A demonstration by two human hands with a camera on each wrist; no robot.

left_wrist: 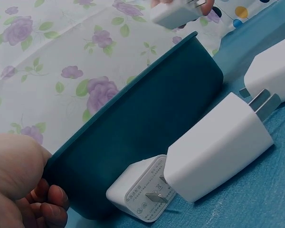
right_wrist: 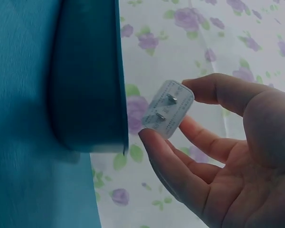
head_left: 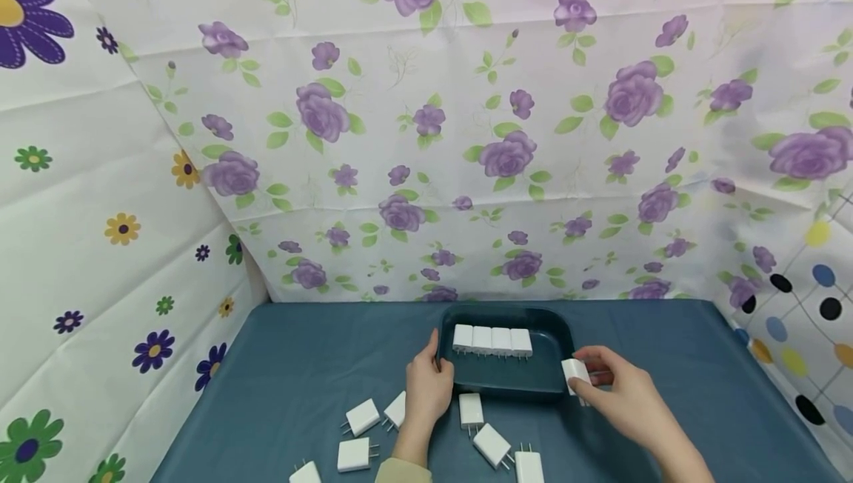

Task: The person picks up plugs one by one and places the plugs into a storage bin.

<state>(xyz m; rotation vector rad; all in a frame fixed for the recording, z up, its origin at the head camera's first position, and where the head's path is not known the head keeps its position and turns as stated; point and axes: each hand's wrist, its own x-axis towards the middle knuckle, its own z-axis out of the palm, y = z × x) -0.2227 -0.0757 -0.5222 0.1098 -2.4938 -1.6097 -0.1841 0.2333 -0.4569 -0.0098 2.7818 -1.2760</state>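
Note:
My right hand [head_left: 623, 398] pinches a white wall charger [head_left: 576, 373] between thumb and fingertips, just off the right side of a dark teal tray [head_left: 513, 387]. In the right wrist view this charger's two metal prongs [right_wrist: 171, 99] face the camera. With thumb and curled fingers, my left hand [head_left: 429, 387] grips the tray's left rim. A row of several white chargers [head_left: 492, 339] sits side by side inside the tray, toward its back left, prongs pointing to the front. In the left wrist view, one charger [left_wrist: 218, 147] lies on the table close to the tray's outer wall.
Several loose chargers lie in front of the tray, among them one charger [head_left: 471, 410] near its front wall. Others, such as a charger [head_left: 354, 455], are left of my left wrist. Flowered cloth [head_left: 400, 172] walls rise behind and beside the blue-covered table [head_left: 266, 394].

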